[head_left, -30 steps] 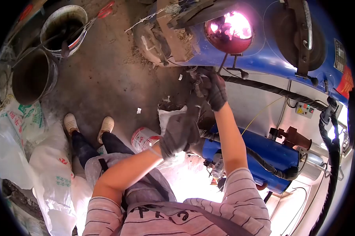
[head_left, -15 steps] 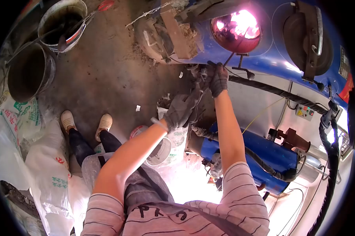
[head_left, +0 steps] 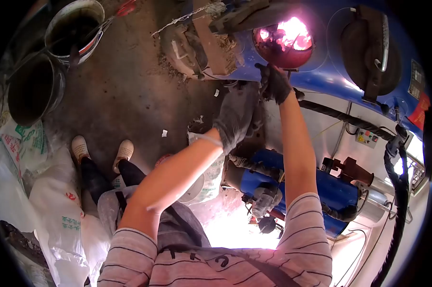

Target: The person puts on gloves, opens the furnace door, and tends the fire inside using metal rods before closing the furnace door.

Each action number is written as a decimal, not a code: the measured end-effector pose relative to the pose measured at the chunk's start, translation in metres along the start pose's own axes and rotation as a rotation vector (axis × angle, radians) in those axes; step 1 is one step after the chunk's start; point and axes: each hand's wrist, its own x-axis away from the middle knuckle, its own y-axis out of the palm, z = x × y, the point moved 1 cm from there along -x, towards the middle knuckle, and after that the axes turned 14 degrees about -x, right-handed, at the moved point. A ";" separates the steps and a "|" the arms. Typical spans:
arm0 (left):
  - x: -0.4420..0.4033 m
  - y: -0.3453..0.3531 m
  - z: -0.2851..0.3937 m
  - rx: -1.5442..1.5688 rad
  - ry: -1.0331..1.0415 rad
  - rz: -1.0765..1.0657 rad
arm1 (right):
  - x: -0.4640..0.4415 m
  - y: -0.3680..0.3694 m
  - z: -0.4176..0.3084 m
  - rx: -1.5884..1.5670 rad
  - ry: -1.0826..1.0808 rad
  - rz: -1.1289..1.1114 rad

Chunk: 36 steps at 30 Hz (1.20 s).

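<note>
My right hand (head_left: 276, 84), in a dark glove, is closed near the lower rim of a round, glowing opening (head_left: 285, 56) in a blue furnace (head_left: 321, 52). Nearer to me and to the left, my left hand (head_left: 236, 115), gloved too, is curled with its fingers turned away. Both hands appear to be gripping one thin metal rod, which the gloves now mostly hide. Bright pink-white flames (head_left: 295, 33) and dark lumps show inside the opening. To the right, a round hatch (head_left: 371, 50) with a metal handle is closed.
Two buckets, one pale-rimmed (head_left: 89, 50) and one dark (head_left: 53, 91), stand at the upper left. White sacks (head_left: 53, 205) line the left side. Another person's shoes (head_left: 125, 150) show on the floor. A smaller blue machine (head_left: 321, 186) and a black-wrapped hose (head_left: 340, 112) lie right.
Both hands have moved forward, the left one up and to the right, the right one slightly right. The rod seen earlier between my right hand and the fire is now mostly hidden.
</note>
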 end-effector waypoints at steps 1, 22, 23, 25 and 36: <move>0.010 0.002 -0.002 0.045 -0.024 -0.007 | 0.010 0.002 0.002 -0.033 0.046 -0.006; 0.203 -0.080 -0.072 -0.393 -0.255 -0.176 | 0.175 0.048 0.148 -0.227 -0.014 0.187; 0.215 -0.085 -0.075 -0.379 -0.249 -0.165 | 0.185 0.055 0.151 -0.242 -0.017 0.166; 0.232 -0.089 -0.074 -0.370 -0.254 -0.175 | 0.203 0.066 0.156 -0.276 -0.026 0.123; 0.140 -0.052 -0.038 -0.575 -0.101 0.034 | 0.106 0.033 0.113 0.058 -0.535 -0.035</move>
